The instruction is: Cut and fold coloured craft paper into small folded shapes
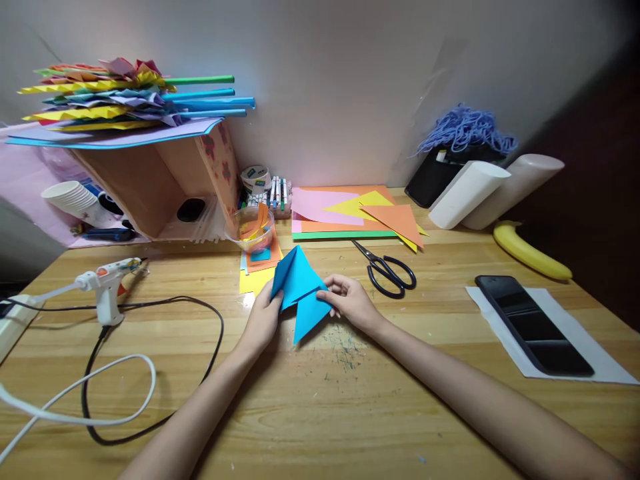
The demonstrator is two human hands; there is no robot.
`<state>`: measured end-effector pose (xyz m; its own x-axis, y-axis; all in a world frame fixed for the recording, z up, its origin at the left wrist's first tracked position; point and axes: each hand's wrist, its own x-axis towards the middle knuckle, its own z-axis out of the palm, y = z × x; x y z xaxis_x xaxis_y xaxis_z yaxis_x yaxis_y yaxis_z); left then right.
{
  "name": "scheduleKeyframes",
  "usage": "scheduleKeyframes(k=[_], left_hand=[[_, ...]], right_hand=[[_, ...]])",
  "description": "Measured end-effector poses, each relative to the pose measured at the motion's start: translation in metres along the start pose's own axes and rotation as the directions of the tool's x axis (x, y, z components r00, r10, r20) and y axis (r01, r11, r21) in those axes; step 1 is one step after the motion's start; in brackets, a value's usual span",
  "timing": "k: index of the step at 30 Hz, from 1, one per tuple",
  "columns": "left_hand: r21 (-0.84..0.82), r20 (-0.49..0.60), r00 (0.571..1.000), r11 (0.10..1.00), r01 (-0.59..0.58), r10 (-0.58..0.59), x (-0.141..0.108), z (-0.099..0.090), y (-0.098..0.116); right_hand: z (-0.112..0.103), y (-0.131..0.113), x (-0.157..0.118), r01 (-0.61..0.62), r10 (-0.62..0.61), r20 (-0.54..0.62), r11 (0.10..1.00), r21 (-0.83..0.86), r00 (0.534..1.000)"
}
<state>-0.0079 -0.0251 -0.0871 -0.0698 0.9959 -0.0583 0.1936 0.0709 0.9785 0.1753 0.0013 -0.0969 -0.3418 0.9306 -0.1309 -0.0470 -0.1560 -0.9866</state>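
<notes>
Well, the wooden table runs under everything, and I reckon each place from the scissors lying on it. Left of them and farther back stands the box, folded papers heaped on top. Just behind them lies the paper stack, an orange triangle at its near corner. Right of them and nearer me, the phone rests on a white sheet. Well to their left is the glue gun. My blue paper, folded and pointed, is left of them, slightly nearer me. My left hand pinches its left edge; my right pinches its right corner between thumb and forefinger, other fingers curled.
</notes>
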Motion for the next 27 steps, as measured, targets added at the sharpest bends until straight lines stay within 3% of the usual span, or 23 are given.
scheduleKeyframes(k=[3,5,8,12,18,21,27], left_hand=[[-0.026,-0.026,1.000,1.000,0.002,-0.002,0.001,-0.001,-0.001],[-0.011,-0.077,0.997,1.000,-0.007,0.006,0.002,-0.003,-0.004],[0.085,-0.117,0.989,0.993,-0.080,0.089,0.004,-0.005,-0.009],[0.238,-0.049,0.975,0.950,-0.201,0.218,0.001,-0.006,-0.010],[0.199,0.144,0.967,0.951,-0.237,0.211,-0.006,0.003,-0.007],[0.165,0.217,0.958,0.961,-0.223,0.185,-0.009,0.007,-0.004],[0.138,0.241,0.956,0.969,-0.207,0.170,-0.015,0.009,0.010]], right_hand=[[-0.001,-0.003,0.000,0.100,-0.094,-0.123,0.994,0.043,0.988],[-0.003,-0.004,0.001,0.200,-0.169,-0.257,0.975,0.099,0.951],[-0.007,-0.003,0.004,0.258,-0.154,-0.362,0.931,0.258,0.920],[-0.011,-0.001,0.009,0.157,-0.039,-0.279,0.896,0.415,0.959],[-0.004,0.000,0.007,0.030,-0.031,0.013,0.994,0.103,0.999],[0.000,-0.001,0.006,0.017,-0.018,0.031,1.000,0.024,0.999],[0.001,-0.001,0.005,0.023,-0.025,0.075,0.999,0.031,0.997]])
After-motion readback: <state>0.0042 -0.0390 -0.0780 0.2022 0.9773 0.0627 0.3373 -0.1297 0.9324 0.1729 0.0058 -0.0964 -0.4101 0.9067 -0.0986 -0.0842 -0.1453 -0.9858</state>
